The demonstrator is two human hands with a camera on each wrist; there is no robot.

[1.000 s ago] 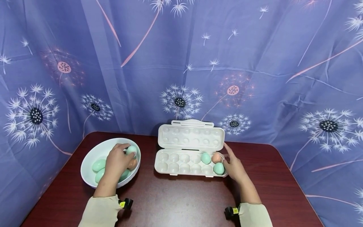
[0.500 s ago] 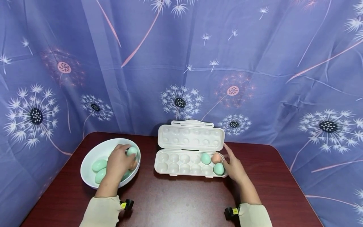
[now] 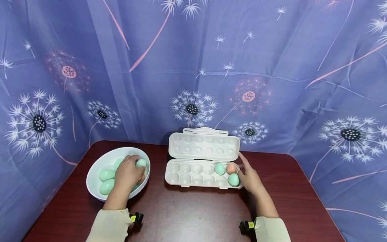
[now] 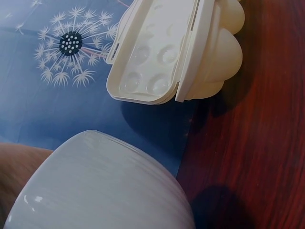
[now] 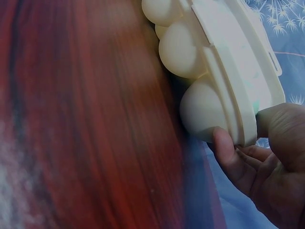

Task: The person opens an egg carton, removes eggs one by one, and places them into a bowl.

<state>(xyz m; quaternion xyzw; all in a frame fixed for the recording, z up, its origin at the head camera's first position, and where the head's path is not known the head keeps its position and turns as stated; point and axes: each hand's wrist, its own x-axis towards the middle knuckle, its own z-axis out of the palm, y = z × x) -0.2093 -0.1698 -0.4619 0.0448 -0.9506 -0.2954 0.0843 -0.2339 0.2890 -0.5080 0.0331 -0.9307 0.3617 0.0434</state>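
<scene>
Your left hand (image 3: 126, 173) pinches a green egg (image 3: 140, 163) inside the white bowl (image 3: 96, 168); your right hand (image 3: 251, 178) grips the egg carton (image 3: 197, 168) by its end (steadying it, I'd guess), lid (image 3: 204, 146) up, probably for easy reach.

Mint eggs (image 3: 106, 174); white bowl (image 3: 102, 163); violet-blue curtain (image 3: 181, 50), dandelion-printed.

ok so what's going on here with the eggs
A person's left hand is down in the white bowl, its fingers around a light green egg, with other eggs nearby. The right hand grips the right end of the open egg carton. In that end sit two green eggs and one brown egg.
</scene>
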